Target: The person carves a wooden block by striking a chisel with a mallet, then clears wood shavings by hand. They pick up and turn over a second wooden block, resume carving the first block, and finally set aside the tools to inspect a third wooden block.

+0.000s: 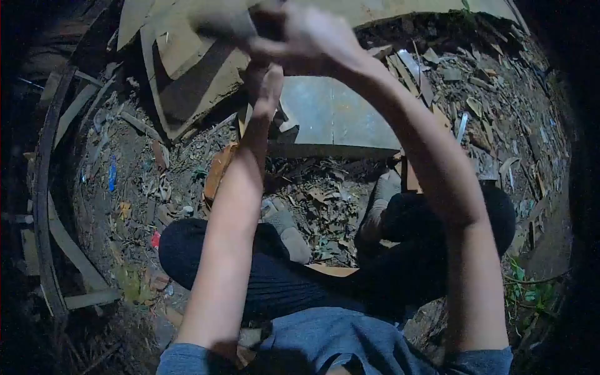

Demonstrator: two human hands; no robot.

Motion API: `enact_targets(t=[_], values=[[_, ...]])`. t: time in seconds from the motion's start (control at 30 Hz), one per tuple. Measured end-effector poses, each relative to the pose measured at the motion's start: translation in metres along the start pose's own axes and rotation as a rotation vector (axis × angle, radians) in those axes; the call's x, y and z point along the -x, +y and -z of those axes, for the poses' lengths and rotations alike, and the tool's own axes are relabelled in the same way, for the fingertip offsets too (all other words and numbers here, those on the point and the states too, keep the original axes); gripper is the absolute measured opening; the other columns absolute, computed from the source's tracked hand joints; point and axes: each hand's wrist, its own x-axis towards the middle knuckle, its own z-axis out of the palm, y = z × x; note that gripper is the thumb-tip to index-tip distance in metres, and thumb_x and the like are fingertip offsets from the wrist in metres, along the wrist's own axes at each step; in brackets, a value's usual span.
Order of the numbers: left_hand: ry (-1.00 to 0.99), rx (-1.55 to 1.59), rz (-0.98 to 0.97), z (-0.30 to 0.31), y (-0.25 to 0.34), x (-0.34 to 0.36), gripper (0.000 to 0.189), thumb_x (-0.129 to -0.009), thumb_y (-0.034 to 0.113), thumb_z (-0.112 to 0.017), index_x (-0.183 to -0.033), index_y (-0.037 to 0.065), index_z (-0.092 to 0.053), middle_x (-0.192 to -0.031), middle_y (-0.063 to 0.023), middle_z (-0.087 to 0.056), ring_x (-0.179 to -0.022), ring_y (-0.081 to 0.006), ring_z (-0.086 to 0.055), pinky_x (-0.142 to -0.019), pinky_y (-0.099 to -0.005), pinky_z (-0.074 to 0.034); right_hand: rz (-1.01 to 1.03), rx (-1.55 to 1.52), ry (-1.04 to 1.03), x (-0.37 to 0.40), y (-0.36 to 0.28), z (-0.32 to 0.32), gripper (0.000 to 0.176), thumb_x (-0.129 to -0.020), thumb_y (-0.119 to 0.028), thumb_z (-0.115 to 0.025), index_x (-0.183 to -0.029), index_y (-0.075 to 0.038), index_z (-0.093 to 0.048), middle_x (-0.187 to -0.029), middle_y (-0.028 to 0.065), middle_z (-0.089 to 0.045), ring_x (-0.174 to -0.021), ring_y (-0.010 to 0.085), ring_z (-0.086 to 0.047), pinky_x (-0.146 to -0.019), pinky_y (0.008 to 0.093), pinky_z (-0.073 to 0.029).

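Note:
My right hand [315, 37] is at the top of the view, smeared by motion. Its fingers are closed around something dark, beside a blurred grey-brown object [222, 26] whose kind I cannot make out. Just below it is my left hand [265, 81], thumb up and the other fingers curled, partly covered by the right hand; what it grips is hidden. Beneath both hands lies a flat grey metal-topped slab [337, 112] with a seam across it. A jagged pale piece [287, 122] stands by its left edge.
My crossed legs [400, 250] are below the slab, near an orange-brown block [220, 172]. Large pale sheets [187, 75] with broken edges rise at the upper left. Wood scraps and leaf litter [322, 200] cover the ground. A curved dark rail [45, 187] runs along the left.

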Motion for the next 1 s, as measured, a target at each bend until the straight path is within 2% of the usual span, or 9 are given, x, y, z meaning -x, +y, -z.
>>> enact_targets(t=[0.03, 0.07, 0.17, 0.47, 0.57, 0.7, 0.87, 0.9, 1.0], values=[[0.057, -0.205, -0.218, 0.006, 0.003, 0.002, 0.018, -0.082, 0.023, -0.065, -0.082, 0.007, -0.057, -0.074, -0.0031, -0.059, -0.07, -0.0131, -0.056, -0.059, -0.0286, -0.046, -0.031, 0.113, -0.205, 0.005, 0.001, -0.002, 0.058, -0.075, -0.063, -0.063, -0.115, -0.021, -0.062, -0.087, 0.0159, -0.068, -0.075, 0.0324, -0.068, -0.065, 0.046, -0.054], [-0.113, -0.225, 0.085, 0.017, 0.051, 0.007, 0.019, -0.09, 0.022, -0.051, -0.091, 0.005, -0.059, -0.09, -0.0045, -0.063, -0.091, -0.0214, -0.057, -0.086, -0.0327, -0.041, -0.069, 0.127, -0.26, 0.0, -0.008, 0.013, 0.058, -0.074, -0.065, -0.063, -0.114, -0.023, -0.062, -0.086, 0.0145, -0.068, -0.077, 0.0309, -0.068, -0.067, 0.0456, -0.054], [-0.117, -0.263, 0.064, 0.016, 0.051, 0.008, 0.019, -0.089, 0.022, -0.051, -0.091, 0.005, -0.059, -0.09, -0.0063, -0.063, -0.09, -0.0233, -0.058, -0.084, -0.0337, -0.042, 0.005, 0.012, 0.118, -0.008, -0.021, 0.027, 0.056, -0.074, -0.064, -0.063, -0.111, -0.022, -0.063, -0.082, 0.0142, -0.068, -0.074, 0.0306, -0.068, -0.063, 0.0444, -0.054], [-0.112, -0.475, -0.091, 0.001, 0.032, 0.015, 0.018, -0.089, 0.019, -0.049, -0.091, 0.005, -0.06, -0.088, -0.013, -0.064, -0.087, -0.0304, -0.061, -0.079, -0.0386, -0.046, 0.074, 0.223, -0.103, 0.015, -0.015, 0.024, 0.057, -0.076, -0.06, -0.062, -0.122, -0.027, -0.056, -0.072, 0.0133, -0.066, -0.067, 0.0336, -0.067, -0.054, 0.0442, -0.053], [-0.095, -0.562, -0.199, -0.001, 0.018, 0.035, 0.017, -0.088, 0.018, -0.05, -0.089, 0.005, -0.06, -0.087, -0.0142, -0.063, -0.086, -0.0312, -0.061, -0.076, -0.0425, -0.047, 0.011, 0.045, 0.132, 0.019, -0.023, 0.029, 0.056, -0.075, -0.06, -0.063, -0.121, -0.029, -0.056, -0.072, 0.0135, -0.066, -0.067, 0.0346, -0.067, -0.054, 0.0437, -0.053], [-0.02, -0.674, -0.411, -0.001, 0.008, 0.022, 0.016, -0.088, 0.018, -0.051, -0.087, 0.005, -0.061, -0.086, -0.0158, -0.063, -0.085, -0.0324, -0.062, -0.072, -0.0476, -0.049, -0.224, 0.066, -0.335, 0.028, -0.017, 0.028, 0.062, -0.081, -0.056, -0.058, -0.133, -0.025, -0.048, -0.105, 0.0166, -0.067, -0.093, 0.038, -0.065, -0.079, 0.0467, -0.053], [0.196, -0.346, -0.26, 0.018, 0.053, 0.033, 0.027, -0.087, 0.025, -0.063, -0.074, 0.002, -0.06, -0.07, -0.0105, -0.063, -0.065, -0.0296, -0.061, -0.061, -0.042, -0.046, -0.527, -0.554, -0.191, 0.041, 0.015, 0.002, 0.069, -0.076, -0.057, -0.058, -0.127, -0.012, -0.052, -0.099, 0.0209, -0.067, -0.086, 0.0324, -0.068, -0.077, 0.0398, -0.053], [0.178, 0.264, 0.177, 0.023, 0.079, 0.045, 0.014, -0.091, 0.021, -0.059, -0.092, 0.007, -0.06, -0.077, -0.0007, -0.059, -0.076, -0.0155, -0.057, -0.07, -0.0339, -0.045, -0.531, -0.56, -0.183, 0.046, 0.026, -0.008, 0.069, -0.076, -0.057, -0.058, -0.127, -0.012, -0.052, -0.099, 0.0209, -0.067, -0.086, 0.0324, -0.068, -0.077, 0.0398, -0.053], [0.321, 0.266, 0.214, 0.03, 0.105, 0.066, 0.02, -0.086, 0.021, -0.067, -0.077, 0.007, -0.057, -0.067, -0.0029, -0.053, -0.066, -0.0145, -0.053, -0.062, -0.0314, -0.042, -0.837, -0.574, -0.355, 0.089, 0.076, -0.068, 0.08, -0.073, -0.06, -0.061, -0.13, -0.006, -0.049, -0.107, 0.0216, -0.065, -0.095, 0.0318, -0.066, -0.081, 0.039, -0.052]])
